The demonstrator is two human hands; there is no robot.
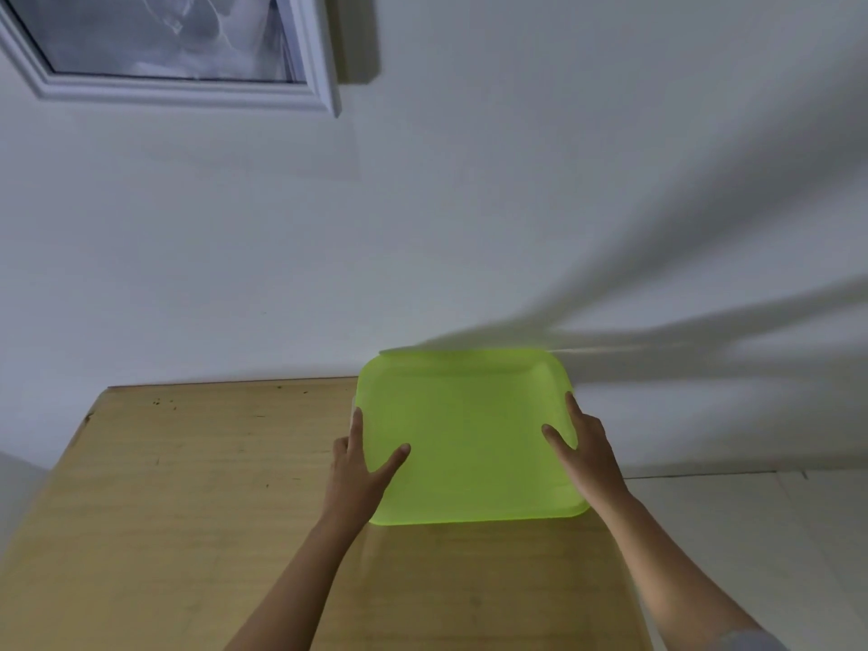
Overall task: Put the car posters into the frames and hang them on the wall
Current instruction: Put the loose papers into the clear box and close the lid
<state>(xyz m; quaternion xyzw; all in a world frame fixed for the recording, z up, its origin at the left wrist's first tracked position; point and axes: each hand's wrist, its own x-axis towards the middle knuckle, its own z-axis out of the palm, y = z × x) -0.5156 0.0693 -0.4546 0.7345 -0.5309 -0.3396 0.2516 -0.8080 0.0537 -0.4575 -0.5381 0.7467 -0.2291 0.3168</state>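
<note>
A bright green plastic tray [469, 444] is held at the far right end of a wooden table [197, 486], close to the white wall. My left hand [359, 467] grips its left edge, thumb on top. My right hand [580, 448] grips its right edge, thumb on the tray's surface. High on the wall at the upper left hangs a white picture frame [188, 94] with a grey, blurred picture inside. No loose posters or unhung frames are in view.
The white wall [516, 204] fills most of the view, with shadows falling across its right side. To the right of the table lies a pale floor [751, 533]. A dark patch sits on the wall beside the frame's right edge.
</note>
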